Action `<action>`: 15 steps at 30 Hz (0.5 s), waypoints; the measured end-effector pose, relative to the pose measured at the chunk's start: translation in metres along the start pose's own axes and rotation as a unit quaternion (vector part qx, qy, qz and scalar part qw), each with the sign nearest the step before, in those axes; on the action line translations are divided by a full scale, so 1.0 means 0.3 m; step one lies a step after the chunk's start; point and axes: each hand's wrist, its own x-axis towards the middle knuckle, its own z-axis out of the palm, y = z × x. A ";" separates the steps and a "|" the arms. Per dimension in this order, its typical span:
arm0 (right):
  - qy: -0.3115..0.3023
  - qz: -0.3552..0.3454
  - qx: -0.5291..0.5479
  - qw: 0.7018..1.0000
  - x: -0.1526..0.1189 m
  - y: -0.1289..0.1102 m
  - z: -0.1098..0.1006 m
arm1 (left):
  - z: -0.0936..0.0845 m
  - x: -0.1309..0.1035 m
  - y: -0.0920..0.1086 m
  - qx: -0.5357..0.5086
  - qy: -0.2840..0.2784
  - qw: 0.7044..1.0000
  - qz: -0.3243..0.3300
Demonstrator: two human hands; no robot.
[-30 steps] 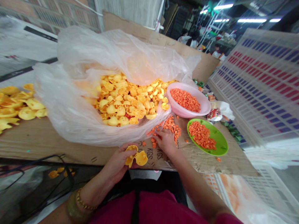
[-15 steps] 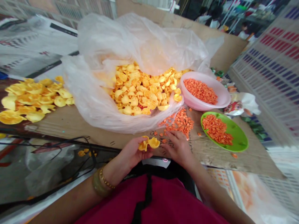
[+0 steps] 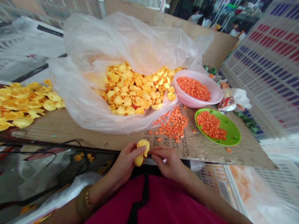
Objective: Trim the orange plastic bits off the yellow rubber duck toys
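Left hand (image 3: 128, 159): yellow shell (image 3: 143, 144) is pinched near the cardboard's front edge.
Right hand (image 3: 170, 162): curled just beside the shell; whether anything is pinched cannot be told.
Orange bits (image 3: 175, 123): scattered beside the bag (image 3: 100, 123).

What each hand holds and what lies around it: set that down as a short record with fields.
Left hand: holds a rounded yellow piece
Right hand: fingers drawn together beside that piece; whether they grip anything cannot be told
Work surface: brown printed cardboard
Ahead: plastic bag with yellow shells inside
Right side: pink bowl and green plate, both bearing small orange parts
Loose on cardboard: scattered orange bits
Far left: heap of yellow pieces
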 end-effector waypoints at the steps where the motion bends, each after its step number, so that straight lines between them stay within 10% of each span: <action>1: 0.033 0.036 -0.041 0.998 0.024 0.024 -0.014 | -0.005 0.005 0.003 0.025 0.015 0.999 0.018; 8: -0.030 0.172 -0.276 0.945 0.163 0.130 -0.075 | -0.041 0.015 0.030 0.237 0.055 0.949 0.199; 15: 0.163 0.154 0.186 0.957 0.194 0.007 -0.037 | -0.017 0.011 0.064 0.274 -0.021 0.925 0.262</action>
